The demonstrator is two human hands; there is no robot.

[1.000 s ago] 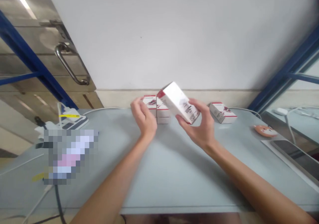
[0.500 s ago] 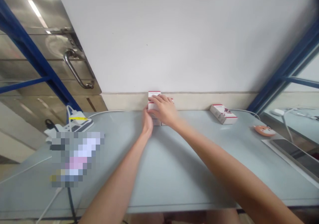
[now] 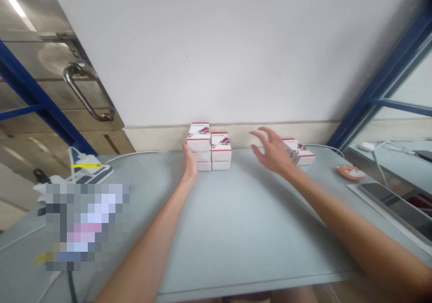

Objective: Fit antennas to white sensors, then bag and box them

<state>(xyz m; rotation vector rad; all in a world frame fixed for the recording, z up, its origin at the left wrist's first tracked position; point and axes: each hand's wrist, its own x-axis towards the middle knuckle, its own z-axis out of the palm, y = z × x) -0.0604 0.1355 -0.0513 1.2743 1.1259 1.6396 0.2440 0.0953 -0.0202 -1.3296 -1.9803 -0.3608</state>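
Small white boxes with red edges stand against the wall in two side-by-side columns. The left column's top box (image 3: 198, 144) is higher than the right column's top box (image 3: 221, 153). My left hand (image 3: 190, 163) rests against the left side of the taller column, stretched flat rather than gripping; some of its fingers are hidden. Off to the right, my right hand (image 3: 272, 151) hangs above the table with its fingers spread and nothing in them. Just beyond it lies a single box (image 3: 303, 155) of the same kind, partly covered by that hand.
On the grey table (image 3: 216, 231), a power strip (image 3: 97, 173) with cables and a pixelated item (image 3: 87, 226) occupy the left. An orange mouse (image 3: 351, 172) and a dark flat device (image 3: 381, 199) lie right. The wall (image 3: 219, 60) bounds the back; blue frame bars (image 3: 357, 82) flank it.
My right hand has left the top of the stacked boxes and moved right, its fingers opening. My left hand stays beside the stack. The camera view has turned slightly right.
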